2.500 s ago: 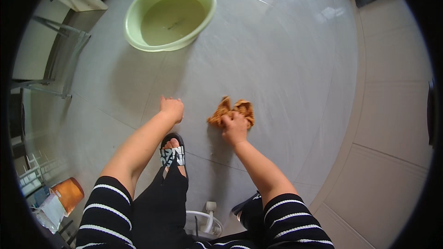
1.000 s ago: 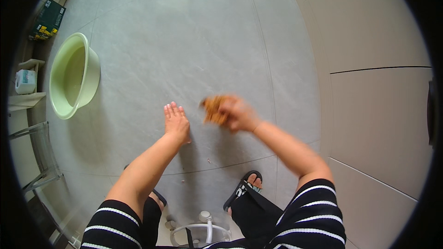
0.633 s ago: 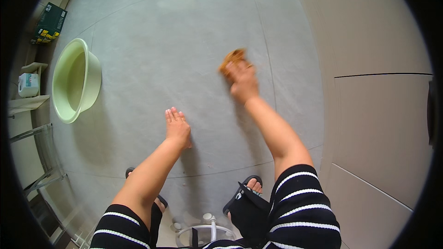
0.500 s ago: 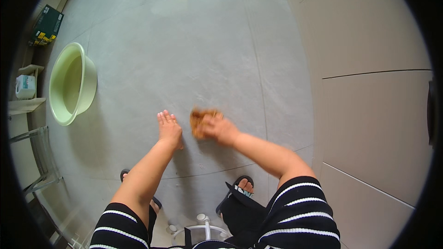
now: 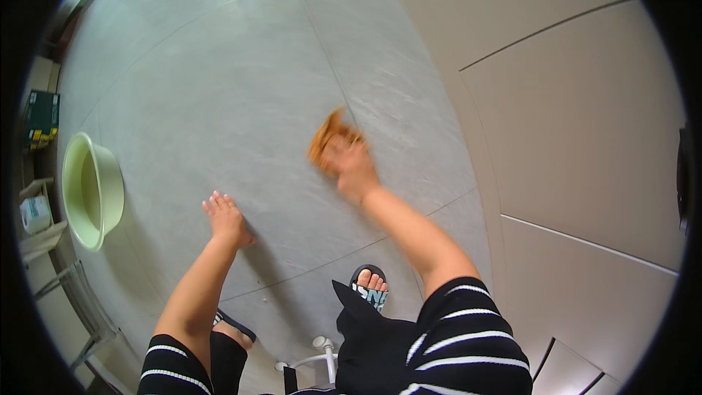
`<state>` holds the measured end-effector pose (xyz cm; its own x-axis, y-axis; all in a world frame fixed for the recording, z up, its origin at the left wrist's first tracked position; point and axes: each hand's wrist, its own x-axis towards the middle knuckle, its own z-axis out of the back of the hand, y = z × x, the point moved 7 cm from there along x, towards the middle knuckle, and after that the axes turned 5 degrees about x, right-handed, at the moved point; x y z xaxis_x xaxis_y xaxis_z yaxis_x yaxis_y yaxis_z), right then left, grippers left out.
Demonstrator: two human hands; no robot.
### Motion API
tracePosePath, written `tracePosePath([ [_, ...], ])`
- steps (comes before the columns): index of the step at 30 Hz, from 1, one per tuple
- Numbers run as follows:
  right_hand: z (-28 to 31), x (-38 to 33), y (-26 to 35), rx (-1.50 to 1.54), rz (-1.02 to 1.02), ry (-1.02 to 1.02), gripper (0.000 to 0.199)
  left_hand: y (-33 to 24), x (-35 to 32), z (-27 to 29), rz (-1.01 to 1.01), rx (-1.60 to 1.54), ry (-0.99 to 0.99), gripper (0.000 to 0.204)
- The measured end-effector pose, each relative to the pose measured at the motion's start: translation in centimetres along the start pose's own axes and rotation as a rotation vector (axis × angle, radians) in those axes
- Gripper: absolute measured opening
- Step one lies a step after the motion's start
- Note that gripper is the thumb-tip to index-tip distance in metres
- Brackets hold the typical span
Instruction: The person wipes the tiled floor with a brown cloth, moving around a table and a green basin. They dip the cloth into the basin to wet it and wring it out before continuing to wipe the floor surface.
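Note:
A crumpled orange-brown cloth [image 5: 327,137] lies against the grey tiled floor [image 5: 219,102], slightly blurred by motion. My right hand [image 5: 351,164] presses on it with the fingers curled over its near side. To the left and nearer, my left hand [image 5: 227,221] rests on the floor with its fingers stretched out and nothing in it. A pale green basin [image 5: 111,192] stands on the floor at the far left, beyond the left hand's reach as it rests.
Beige cabinet fronts [image 5: 563,124] run along the right. A dark green box [image 5: 42,118] and a white jug [image 5: 35,214] sit on shelving at the left edge. White stool legs [image 5: 325,355] stand between my sandalled feet [image 5: 369,281].
My right hand has pushed the cloth forward, away from me. The view has turned, so the basin and my left hand sit farther left and lower.

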<state>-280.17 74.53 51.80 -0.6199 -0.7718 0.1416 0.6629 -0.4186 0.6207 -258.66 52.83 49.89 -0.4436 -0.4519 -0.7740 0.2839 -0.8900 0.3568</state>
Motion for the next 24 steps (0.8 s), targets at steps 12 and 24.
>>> tracePosePath([
  [12, 9.6, -2.5, -9.3, -0.291, -0.301, -0.139, 0.040, -21.2, -4.9, 8.9, -0.413, -0.107, -0.205, 0.124],
  [24, 14.7, -38.0, -16.3, -0.443, -1.150, -0.160, 0.044, -23.6, -5.5, 8.9, -0.422, 0.131, -0.243, 0.124],
])
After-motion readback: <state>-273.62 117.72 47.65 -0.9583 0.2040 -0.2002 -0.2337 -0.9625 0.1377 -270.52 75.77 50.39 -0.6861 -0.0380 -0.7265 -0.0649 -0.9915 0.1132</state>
